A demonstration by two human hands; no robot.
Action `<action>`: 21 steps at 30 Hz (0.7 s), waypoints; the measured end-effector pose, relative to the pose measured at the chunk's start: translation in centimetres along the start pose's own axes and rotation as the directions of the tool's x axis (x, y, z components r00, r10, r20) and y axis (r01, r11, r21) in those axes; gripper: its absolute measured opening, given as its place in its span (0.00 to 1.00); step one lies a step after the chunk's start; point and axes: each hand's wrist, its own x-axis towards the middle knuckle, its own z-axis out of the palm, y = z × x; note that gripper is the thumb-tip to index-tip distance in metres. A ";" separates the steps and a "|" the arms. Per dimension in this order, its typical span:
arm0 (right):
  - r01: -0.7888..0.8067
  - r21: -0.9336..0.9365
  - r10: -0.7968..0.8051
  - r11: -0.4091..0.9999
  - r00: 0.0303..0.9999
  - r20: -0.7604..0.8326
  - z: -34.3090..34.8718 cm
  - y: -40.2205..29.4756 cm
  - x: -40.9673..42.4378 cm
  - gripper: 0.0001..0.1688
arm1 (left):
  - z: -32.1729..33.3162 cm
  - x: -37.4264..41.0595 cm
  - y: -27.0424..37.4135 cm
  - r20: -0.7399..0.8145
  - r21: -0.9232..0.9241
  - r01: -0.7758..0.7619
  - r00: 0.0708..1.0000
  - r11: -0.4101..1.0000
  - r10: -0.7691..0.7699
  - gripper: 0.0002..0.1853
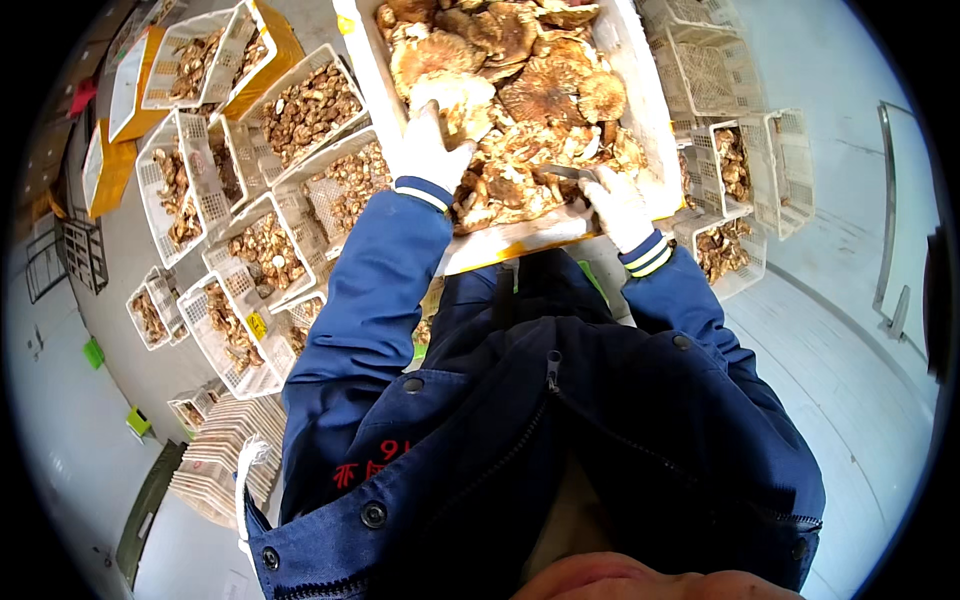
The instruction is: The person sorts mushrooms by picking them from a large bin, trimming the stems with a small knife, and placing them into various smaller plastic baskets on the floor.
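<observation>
Before me is a white foam box (637, 90) heaped with large brown mushrooms (544, 90), whole caps at the far side and torn or trimmed pieces nearer me. My left hand (429, 154), in a white glove with darkened fingertips, grips the near edge of a pale, broad mushroom (454, 97) between thumb and fingers. At the box's near right, my right hand (619, 206), also gloved, is closed around a small knife (566, 172). Its blade points left over the mushroom pieces; the handle is mostly hidden in the glove.
Plastic crates (176, 180) of mushrooms crowd the floor on the left, some beside yellow-taped foam boxes (120, 161). More crates (784, 176) stand at the right, near a pale wall panel with a handle (896, 311). Stacked crates (229, 454) sit at lower left.
</observation>
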 end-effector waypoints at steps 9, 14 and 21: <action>-0.335 0.860 0.160 0.385 0.942 0.295 -1.6 0.0 5.1 0.15 | 6.8 0.6 -2.4 -0.028 -0.346 0.359 0.919 0.867 -0.392 0.40; -0.424 0.871 0.091 0.250 0.905 0.415 0.5 0.8 8.4 0.19 | 8.2 1.6 -3.6 -0.039 -0.581 0.276 0.930 0.766 -0.365 0.30; -0.428 0.898 0.007 0.096 0.903 0.430 1.9 -0.6 9.3 0.13 | 1.9 0.2 5.0 -0.098 -0.624 0.170 0.951 0.762 -0.292 0.28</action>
